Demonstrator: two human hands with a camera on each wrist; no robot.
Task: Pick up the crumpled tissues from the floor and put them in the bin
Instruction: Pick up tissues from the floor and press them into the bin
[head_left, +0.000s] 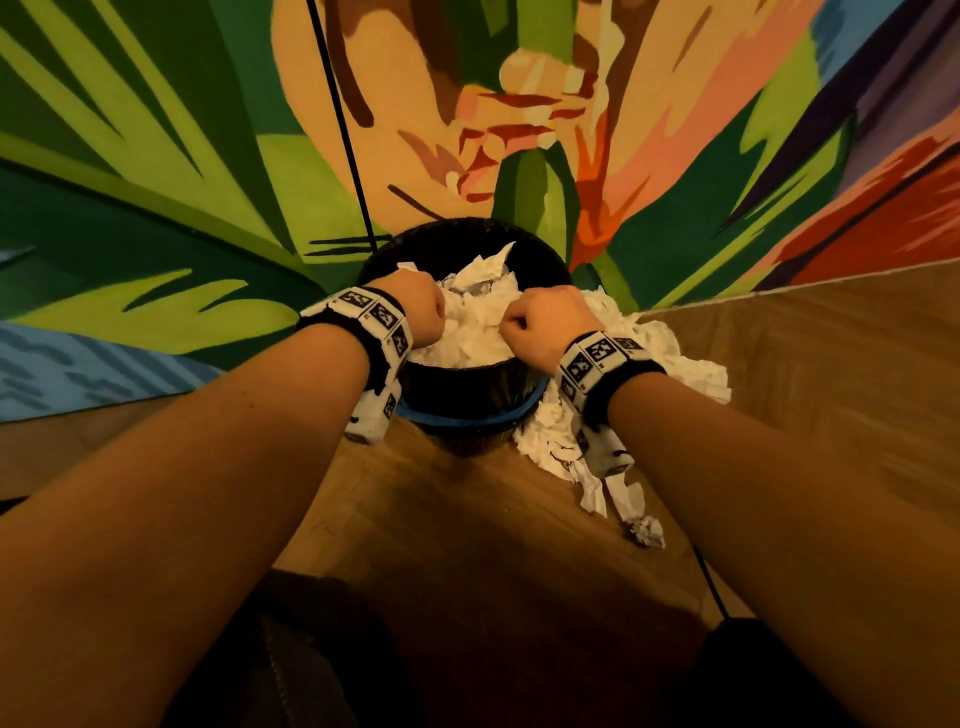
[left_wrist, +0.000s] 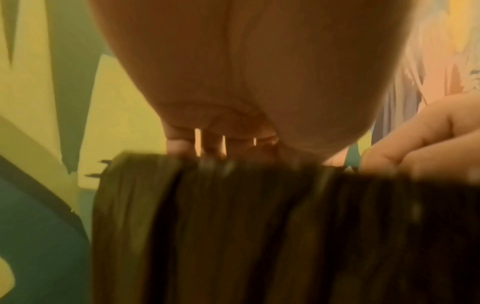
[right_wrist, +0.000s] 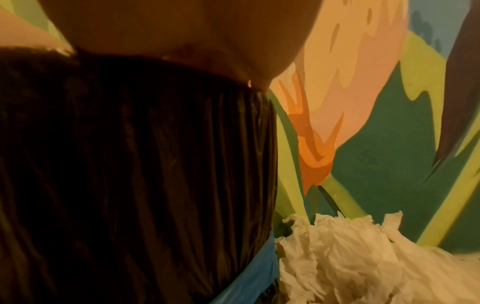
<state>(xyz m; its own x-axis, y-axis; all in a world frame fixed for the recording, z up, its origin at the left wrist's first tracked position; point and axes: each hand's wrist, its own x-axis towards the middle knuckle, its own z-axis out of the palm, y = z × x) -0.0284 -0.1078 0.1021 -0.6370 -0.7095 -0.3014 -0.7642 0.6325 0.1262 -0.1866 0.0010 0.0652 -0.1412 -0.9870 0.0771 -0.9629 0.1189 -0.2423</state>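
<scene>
A round bin (head_left: 467, 384) with a black liner stands against the wall, heaped with white crumpled tissues (head_left: 480, 306). Both fists are over its mouth. My left hand (head_left: 436, 317) digs curled fingers into the heap at the left. My right hand (head_left: 511, 325) pinches a fold of tissue at the right. More tissues (head_left: 670, 353) lie on the floor right of the bin, some (head_left: 561, 447) by its base, and one small ball (head_left: 647, 532) nearer me. In the wrist views the bin wall (left_wrist: 259, 226) (right_wrist: 130, 164) hides the fingertips; the floor tissues (right_wrist: 350, 257) show at lower right.
A painted mural wall (head_left: 156, 208) rises right behind the bin. A black cord (head_left: 343, 130) hangs down it to the bin's left. Another cord (head_left: 709, 577) runs across the wooden floor (head_left: 467, 519) on the right. A blue band (head_left: 467, 420) circles the bin.
</scene>
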